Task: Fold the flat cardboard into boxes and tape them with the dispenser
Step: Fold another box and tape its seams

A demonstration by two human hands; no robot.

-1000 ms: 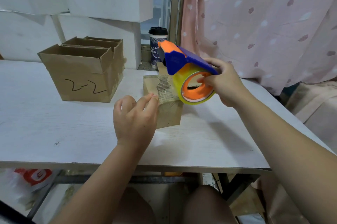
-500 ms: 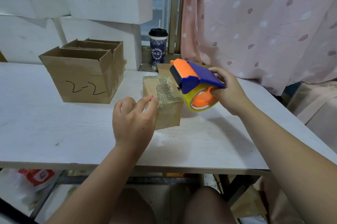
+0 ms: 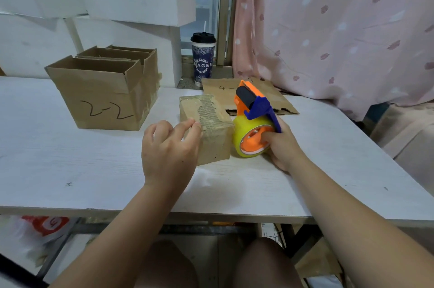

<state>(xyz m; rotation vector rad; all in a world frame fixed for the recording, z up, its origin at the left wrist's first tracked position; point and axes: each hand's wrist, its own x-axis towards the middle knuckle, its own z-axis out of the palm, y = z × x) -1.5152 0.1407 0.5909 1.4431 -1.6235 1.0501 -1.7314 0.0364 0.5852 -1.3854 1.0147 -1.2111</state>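
Box: we see the box mid-table, between our hands.
Handling: we judge it light and hollow; corrugated walls would dent, so grip edges and corners.
Tape: clear, glossy, wrinkled along the top seam.
Left hand: thumb and forefinger pinch the box's taped near edge; the others curl.
Right hand: wrapped round the dispenser, thumb in its orange hub.
Dispenser: rigid plastic, rounded roll, just beside the box.
Flat card: stiff sheet behind, marked 4.
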